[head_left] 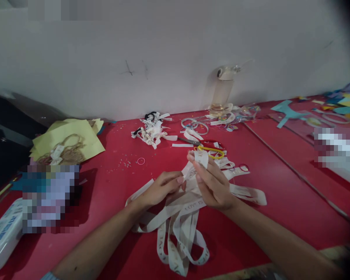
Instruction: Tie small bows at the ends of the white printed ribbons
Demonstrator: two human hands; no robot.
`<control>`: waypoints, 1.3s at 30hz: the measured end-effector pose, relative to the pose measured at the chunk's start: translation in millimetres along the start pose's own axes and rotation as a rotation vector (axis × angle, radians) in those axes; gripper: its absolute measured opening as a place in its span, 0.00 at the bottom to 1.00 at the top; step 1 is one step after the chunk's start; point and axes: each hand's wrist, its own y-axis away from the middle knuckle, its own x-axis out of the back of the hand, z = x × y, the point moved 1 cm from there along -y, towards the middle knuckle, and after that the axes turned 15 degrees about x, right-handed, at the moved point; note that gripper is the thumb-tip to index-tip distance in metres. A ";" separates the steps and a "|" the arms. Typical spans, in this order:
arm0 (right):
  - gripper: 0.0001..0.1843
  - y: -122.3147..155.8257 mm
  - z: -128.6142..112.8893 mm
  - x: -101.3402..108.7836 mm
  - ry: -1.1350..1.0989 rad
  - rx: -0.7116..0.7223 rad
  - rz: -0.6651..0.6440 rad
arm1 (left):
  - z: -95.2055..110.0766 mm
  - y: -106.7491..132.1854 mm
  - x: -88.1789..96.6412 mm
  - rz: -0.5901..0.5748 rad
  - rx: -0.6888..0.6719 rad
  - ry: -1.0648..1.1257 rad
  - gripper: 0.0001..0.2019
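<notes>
My left hand [161, 188] and my right hand [211, 181] meet over a red table [280, 194]. Both pinch a white printed ribbon [181, 221] whose long loops trail down toward me across the table. The right thumb and fingers hold a folded end of the ribbon up at the top. The left fingertips press the ribbon just beside it. Behind the hands lie scissors with red and yellow handles [211, 148].
A heap of white ribbon bows [151, 130] lies at the back, next to clear rings [196, 125] and a glass bottle [221, 91] by the wall. Yellow paper [67, 142] lies left, coloured paper scraps [338, 105] far right, a white box [2, 235] near left.
</notes>
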 end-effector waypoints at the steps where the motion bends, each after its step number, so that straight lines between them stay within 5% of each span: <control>1: 0.35 -1.3 -1.1 0.8 0.011 0.008 -0.004 | 0.2 0.0 -0.1 -0.003 0.002 -0.018 0.17; 7: 0.35 -3.4 -7.5 -5.7 0.110 -0.050 0.022 | -1.4 -2.2 -0.5 -0.049 -0.045 -0.017 0.15; 12: 0.20 0.3 -5.8 -15.7 -0.025 -0.226 0.079 | 0.4 -3.2 -0.5 0.030 -0.145 0.015 0.12; 19: 0.09 2.6 4.0 -14.0 0.017 -0.503 0.254 | -1.1 -2.6 1.7 0.083 0.017 0.080 0.17; 23: 0.05 4.6 12.9 -12.8 -0.020 -0.659 0.380 | -2.9 -3.6 4.0 0.076 -0.001 0.093 0.22; 27: 0.06 6.2 16.2 -9.2 0.031 -0.642 0.327 | -3.6 -4.8 4.6 0.078 -0.015 0.076 0.24; 31: 0.09 5.9 9.6 -7.1 0.060 -0.540 0.160 | 1.0 -5.4 0.3 0.137 -0.044 0.153 0.11; 39: 0.17 3.4 3.4 -11.1 0.066 -0.423 0.008 | 3.0 -5.6 0.4 0.198 -0.080 0.111 0.09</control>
